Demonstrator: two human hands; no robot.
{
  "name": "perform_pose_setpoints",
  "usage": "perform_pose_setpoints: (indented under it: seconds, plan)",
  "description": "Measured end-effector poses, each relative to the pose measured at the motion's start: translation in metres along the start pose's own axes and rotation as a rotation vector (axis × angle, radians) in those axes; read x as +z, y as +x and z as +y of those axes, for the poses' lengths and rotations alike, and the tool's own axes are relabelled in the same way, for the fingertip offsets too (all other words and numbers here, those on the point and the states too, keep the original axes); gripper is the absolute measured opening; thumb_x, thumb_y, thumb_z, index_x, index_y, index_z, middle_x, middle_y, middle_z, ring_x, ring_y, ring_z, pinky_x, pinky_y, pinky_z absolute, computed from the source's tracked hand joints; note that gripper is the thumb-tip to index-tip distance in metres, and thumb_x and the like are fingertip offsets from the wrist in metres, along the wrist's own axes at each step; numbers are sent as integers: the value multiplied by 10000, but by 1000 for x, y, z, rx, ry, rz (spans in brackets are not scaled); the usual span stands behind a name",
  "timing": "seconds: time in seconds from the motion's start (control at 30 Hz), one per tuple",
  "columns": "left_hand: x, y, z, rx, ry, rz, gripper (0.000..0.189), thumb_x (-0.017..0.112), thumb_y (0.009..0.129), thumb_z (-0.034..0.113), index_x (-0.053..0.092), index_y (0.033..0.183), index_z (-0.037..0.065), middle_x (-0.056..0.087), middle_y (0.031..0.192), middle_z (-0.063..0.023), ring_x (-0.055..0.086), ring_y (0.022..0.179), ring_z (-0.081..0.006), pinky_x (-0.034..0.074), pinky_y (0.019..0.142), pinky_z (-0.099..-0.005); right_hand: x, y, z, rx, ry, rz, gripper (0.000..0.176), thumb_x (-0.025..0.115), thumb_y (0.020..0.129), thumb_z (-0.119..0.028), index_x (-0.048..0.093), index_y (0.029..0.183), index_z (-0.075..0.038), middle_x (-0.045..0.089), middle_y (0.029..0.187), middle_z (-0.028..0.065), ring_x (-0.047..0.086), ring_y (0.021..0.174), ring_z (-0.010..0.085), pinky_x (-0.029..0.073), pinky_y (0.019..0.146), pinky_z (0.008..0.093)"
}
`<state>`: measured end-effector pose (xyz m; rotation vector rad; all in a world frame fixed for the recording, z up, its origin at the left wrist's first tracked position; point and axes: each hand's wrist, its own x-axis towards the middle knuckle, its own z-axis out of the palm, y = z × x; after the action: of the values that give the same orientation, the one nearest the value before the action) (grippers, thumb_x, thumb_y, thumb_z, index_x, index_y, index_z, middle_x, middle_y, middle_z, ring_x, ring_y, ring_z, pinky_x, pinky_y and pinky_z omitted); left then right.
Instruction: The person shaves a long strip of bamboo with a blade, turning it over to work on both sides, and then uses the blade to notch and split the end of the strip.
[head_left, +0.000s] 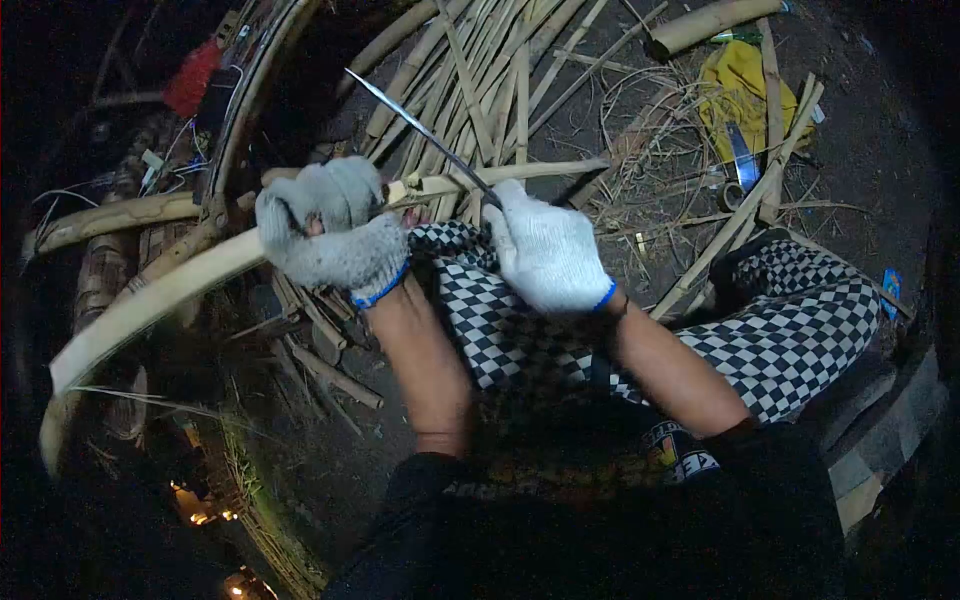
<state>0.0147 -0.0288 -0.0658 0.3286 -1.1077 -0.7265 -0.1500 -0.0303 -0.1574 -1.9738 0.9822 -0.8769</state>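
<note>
My left hand [335, 230], in a grey-white knitted glove with a blue cuff, is closed around a long pale bamboo strip [160, 305]. The strip's wide end reaches to the lower left. On the right, my gloved right hand [550, 245] grips the dark handle end of a long knife [425, 130]. Its thin blade points up and left, crossing over a pale bamboo piece [520, 172] that runs rightward from near my left hand. The knife's handle is mostly hidden inside my right hand. Both hands are above my checkered trousers [485, 320].
Split bamboo strips [480, 80] lie piled ahead. At the upper right are a yellow cloth [735, 95], a blue-looking blade [742, 155], a tape roll [732, 196] and a bamboo tube [715, 25]. A curved pole [240, 120] stands left; small flames [205, 515] glow lower left.
</note>
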Motion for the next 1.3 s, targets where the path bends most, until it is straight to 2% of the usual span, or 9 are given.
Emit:
perform_pose_setpoints:
  seconds: [0.17, 0.23, 0.4, 0.63, 0.7, 0.8, 0.97, 1.03, 1.3]
  plan:
    - [-4, 4, -2, 25, 103, 12, 366, 430, 940, 291, 337, 609, 166, 300, 455, 17, 197, 345, -100, 220, 379, -273, -16, 7, -4, 27, -178, -174, 172, 483, 924, -210, 511, 977, -50, 616, 722, 196, 625, 686, 392, 489, 594, 488]
    - [4, 0, 0, 3, 168, 111, 373, 420, 942, 288, 334, 599, 171, 301, 459, 21, 203, 346, -102, 219, 379, -272, -24, -2, -22, -213, -11, 122, 181, 474, 927, -212, 507, 1004, -52, 613, 698, 199, 628, 684, 389, 492, 601, 490]
    - [13, 2, -5, 4, 54, 124, 380, 434, 932, 286, 332, 587, 162, 294, 465, 18, 204, 354, -116, 204, 374, -285, 0, 6, 11, 83, -177, -147, 229, 467, 938, -225, 511, 1101, -70, 621, 721, 191, 628, 686, 382, 489, 591, 494]
    - [9, 3, -6, 1, 120, 155, 374, 446, 926, 279, 323, 593, 164, 296, 450, 29, 216, 349, -101, 216, 369, -280, -15, 8, -16, -94, 17, 97, 243, 471, 940, -252, 528, 1102, -80, 602, 674, 204, 616, 646, 390, 486, 572, 486]
    - [11, 3, -4, 4, 141, 160, 382, 451, 925, 287, 320, 587, 167, 299, 450, 29, 215, 350, -99, 216, 371, -282, -4, 16, 6, 68, -117, -108, 201, 480, 906, -200, 499, 1046, -56, 614, 671, 184, 630, 651, 384, 495, 571, 491]
    - [4, 6, -4, -3, 92, 165, 397, 450, 927, 297, 314, 576, 173, 301, 447, 29, 212, 350, -95, 213, 371, -281, -13, 21, 7, 20, -232, -105, 192, 470, 911, -204, 509, 1032, -60, 603, 652, 183, 631, 646, 378, 496, 564, 486]
    - [12, 1, -4, 10, 155, 184, 402, 410, 937, 289, 304, 565, 178, 288, 437, 22, 193, 340, -104, 195, 366, -279, -9, 8, -10, -226, -37, 116, 214, 486, 934, -250, 506, 1047, -70, 610, 700, 183, 620, 650, 381, 489, 561, 468]
    - [10, -1, 1, -1, 160, 183, 401, 414, 935, 290, 304, 566, 178, 287, 436, 20, 192, 339, -107, 199, 367, -284, 10, 11, 18, 39, -112, -95, 189, 494, 930, -246, 545, 1010, -82, 604, 671, 181, 612, 624, 382, 489, 543, 471]
    - [9, -5, 1, -47, 42, 146, 362, 411, 910, 278, 324, 575, 172, 275, 450, 9, 184, 343, -117, 200, 392, -311, -1, 9, -2, -70, -12, 26, 215, 488, 932, -254, 532, 999, -54, 604, 673, 203, 619, 665, 402, 482, 568, 493]
